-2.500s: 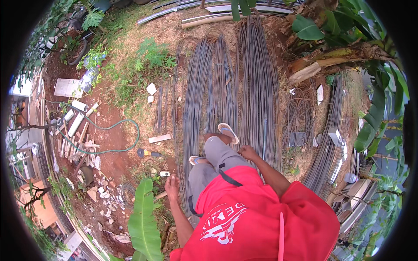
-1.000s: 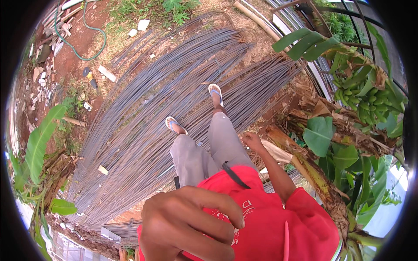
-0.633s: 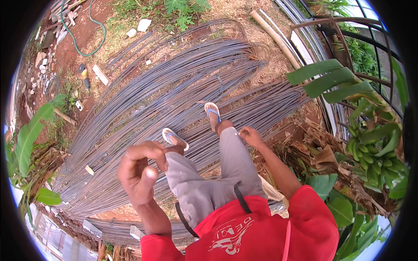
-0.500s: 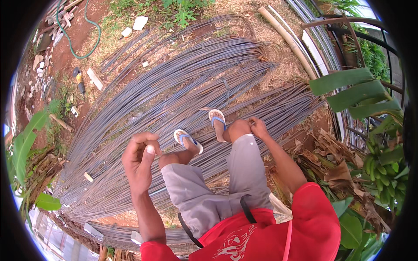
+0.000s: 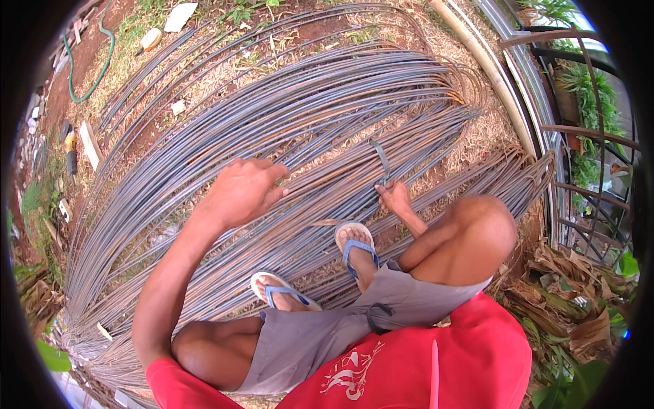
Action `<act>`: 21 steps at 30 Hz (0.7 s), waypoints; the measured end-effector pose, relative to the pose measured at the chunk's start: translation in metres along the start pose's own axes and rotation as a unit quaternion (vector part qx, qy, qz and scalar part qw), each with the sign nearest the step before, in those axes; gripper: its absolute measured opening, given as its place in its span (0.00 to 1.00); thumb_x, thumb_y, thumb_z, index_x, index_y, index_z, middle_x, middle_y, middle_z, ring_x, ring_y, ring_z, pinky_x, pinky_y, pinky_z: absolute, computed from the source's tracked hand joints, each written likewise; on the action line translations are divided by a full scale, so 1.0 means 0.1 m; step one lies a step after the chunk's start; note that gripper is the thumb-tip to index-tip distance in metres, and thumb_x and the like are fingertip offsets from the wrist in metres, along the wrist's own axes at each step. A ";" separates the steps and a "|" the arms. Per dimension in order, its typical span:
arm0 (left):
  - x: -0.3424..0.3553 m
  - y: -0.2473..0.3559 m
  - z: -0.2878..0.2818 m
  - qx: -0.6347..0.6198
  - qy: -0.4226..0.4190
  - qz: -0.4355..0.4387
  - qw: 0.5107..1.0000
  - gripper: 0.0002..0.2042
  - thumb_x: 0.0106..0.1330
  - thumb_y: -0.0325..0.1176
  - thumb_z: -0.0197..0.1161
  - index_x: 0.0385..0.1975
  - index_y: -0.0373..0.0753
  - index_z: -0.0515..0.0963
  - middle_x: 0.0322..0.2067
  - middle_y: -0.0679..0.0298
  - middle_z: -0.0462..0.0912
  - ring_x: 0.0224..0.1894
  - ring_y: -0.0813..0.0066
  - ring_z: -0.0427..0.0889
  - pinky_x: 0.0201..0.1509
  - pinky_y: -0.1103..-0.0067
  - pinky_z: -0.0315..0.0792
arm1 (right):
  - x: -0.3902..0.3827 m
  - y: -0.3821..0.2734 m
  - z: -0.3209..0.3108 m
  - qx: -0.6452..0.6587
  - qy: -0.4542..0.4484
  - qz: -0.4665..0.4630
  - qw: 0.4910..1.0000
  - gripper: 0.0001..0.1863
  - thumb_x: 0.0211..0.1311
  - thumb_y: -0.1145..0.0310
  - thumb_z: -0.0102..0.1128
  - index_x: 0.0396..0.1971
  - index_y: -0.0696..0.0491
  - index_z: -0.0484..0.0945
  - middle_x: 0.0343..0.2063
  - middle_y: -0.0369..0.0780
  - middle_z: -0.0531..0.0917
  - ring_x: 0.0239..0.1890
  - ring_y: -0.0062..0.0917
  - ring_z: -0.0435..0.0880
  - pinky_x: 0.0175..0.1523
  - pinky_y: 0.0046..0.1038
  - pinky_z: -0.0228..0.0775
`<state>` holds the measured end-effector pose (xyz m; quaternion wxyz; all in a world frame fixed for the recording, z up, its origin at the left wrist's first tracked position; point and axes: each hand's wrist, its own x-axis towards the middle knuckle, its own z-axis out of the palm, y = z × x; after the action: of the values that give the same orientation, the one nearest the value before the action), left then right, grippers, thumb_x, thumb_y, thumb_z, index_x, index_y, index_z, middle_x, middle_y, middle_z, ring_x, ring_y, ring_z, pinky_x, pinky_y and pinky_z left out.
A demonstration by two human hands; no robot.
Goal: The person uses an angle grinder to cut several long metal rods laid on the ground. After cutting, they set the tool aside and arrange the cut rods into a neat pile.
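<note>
Long, thin steel rods (image 5: 272, 102), grey-blue with rusty patches and bent over at their right ends, lie in big bundles on the ground. A flat dark grey-green strip (image 5: 381, 158) crosses the middle bundle. My right hand (image 5: 396, 199) reaches past my right knee, its fingers closed at the strip's near end. Above the rods hangs my left hand (image 5: 242, 191), back upward, thumb and fingers apart with nothing visible between them. My feet, in white and blue flip-flops (image 5: 357, 249), are on the near rods.
A bamboo pole (image 5: 487, 75) and metal profiles run along the right, by a dark metal fence (image 5: 599, 136). Dry banana leaves (image 5: 572, 293) lie near right. At left are a yellow-black power tool (image 5: 71, 151), a pale board (image 5: 90, 144) and a green hose (image 5: 85, 95).
I have squatted lower, knees spread. My right hand has moved from my knee to the strip. My left hand has swung forward over the rods, its fingers loosening from a curl.
</note>
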<state>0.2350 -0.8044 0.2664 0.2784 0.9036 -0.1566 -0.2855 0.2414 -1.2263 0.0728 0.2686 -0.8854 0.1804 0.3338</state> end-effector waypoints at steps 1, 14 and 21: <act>0.08 0.00 0.06 0.012 0.000 0.007 1.000 0.16 0.74 0.42 0.63 0.55 0.42 0.81 0.49 0.52 0.87 0.51 0.50 0.86 0.60 0.58 0.77 | 0.02 0.07 -0.07 0.043 0.012 -0.014 0.999 0.19 0.70 0.56 0.68 0.37 0.59 0.81 0.19 0.41 0.83 0.23 0.27 0.84 0.31 0.34 0.73; -0.21 -0.18 0.68 0.051 -0.080 -0.014 0.995 0.19 0.73 0.44 0.63 0.58 0.42 0.81 0.52 0.52 0.87 0.54 0.47 0.85 0.65 0.56 0.75 | -0.21 0.54 -0.44 0.091 0.165 -0.210 0.959 0.11 0.71 0.64 0.64 0.36 0.57 0.82 0.21 0.39 0.76 0.25 0.31 0.76 0.35 0.35 0.70; -0.25 -0.13 0.97 0.076 -0.106 -0.008 0.991 0.19 0.71 0.46 0.64 0.57 0.45 0.82 0.50 0.52 0.88 0.52 0.47 0.87 0.62 0.56 0.77 | -0.34 0.15 -0.50 -0.130 0.193 -0.233 0.944 0.20 0.57 0.60 0.76 0.44 0.57 0.84 0.38 0.47 0.83 0.47 0.42 0.82 0.58 0.44 0.71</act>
<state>0.1584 -0.8229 0.2034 0.1882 0.8879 -0.1997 -0.3692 0.2345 -1.2634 0.1220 0.1812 -0.9774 -0.0277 0.1055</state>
